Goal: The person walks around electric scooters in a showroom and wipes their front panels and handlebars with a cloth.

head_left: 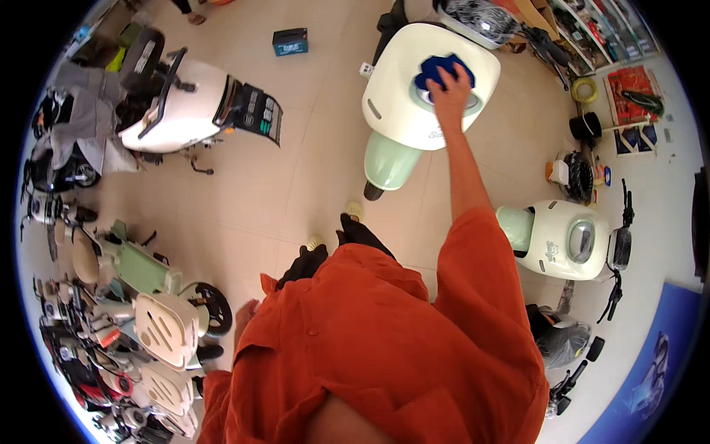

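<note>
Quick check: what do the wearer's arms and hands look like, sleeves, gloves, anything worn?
Right hand: bare, no glove, no ring or watch visible. Forearm bare up to a loose orange short sleeve of a buttoned orange shirt. Left hand: only a sliver shows beside the shirt, also ungloved; its sleeve is orange too.

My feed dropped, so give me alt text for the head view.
The right hand presses a crumpled blue cloth onto the cream front panel of a pale-green scooter. The left hand hangs empty beside the orange shirt; more scooters stand around on the beige tiled floor.

The left hand, lower left of centre, is mostly hidden behind the orange shirt. The right hand covers part of the blue cloth.
</note>
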`<state>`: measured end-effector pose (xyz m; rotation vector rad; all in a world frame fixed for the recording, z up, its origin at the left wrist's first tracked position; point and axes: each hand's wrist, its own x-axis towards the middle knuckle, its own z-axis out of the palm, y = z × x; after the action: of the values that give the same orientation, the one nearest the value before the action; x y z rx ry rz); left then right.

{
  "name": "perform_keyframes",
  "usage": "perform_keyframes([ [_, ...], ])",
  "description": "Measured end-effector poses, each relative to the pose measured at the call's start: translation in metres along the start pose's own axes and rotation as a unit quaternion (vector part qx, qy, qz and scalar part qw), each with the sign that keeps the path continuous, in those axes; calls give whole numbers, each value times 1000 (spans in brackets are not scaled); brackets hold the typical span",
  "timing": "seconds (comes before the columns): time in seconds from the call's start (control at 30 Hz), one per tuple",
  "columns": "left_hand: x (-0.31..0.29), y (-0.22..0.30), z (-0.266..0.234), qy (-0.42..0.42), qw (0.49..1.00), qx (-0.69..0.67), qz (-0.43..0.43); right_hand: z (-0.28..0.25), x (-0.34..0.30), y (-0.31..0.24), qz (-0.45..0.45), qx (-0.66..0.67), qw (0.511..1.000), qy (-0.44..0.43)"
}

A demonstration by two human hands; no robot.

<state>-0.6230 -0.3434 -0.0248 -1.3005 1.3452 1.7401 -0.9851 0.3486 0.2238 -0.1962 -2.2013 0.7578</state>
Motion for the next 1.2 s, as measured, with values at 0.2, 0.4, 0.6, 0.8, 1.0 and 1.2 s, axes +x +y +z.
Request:
perform_keyframes([
  [0.2, -22, 32, 88, -80, 986, 111, 94, 36, 24, 9, -163, -290, 931, -149],
  [0.4, -53, 104, 169, -86, 992, 41, 88, 16, 67, 47, -193, -267, 941, -81],
  [0.6, -28, 107, 191, -62, 997, -15, 42, -18, 84, 135, 83, -241, 964, 81],
  [0.8, -20, 98, 209, -73, 995, 51, 47, -25, 99, 145, 322, -206, 920, 88],
  [1.0, -16, 108, 226, -82, 994, 70, 35, -5, 61, 86, 167, -298, 939, 49],
  [1.2, 2, 140, 261, -114, 990, 84, 23, 10, 68, 31, -93, -229, 960, -135],
])
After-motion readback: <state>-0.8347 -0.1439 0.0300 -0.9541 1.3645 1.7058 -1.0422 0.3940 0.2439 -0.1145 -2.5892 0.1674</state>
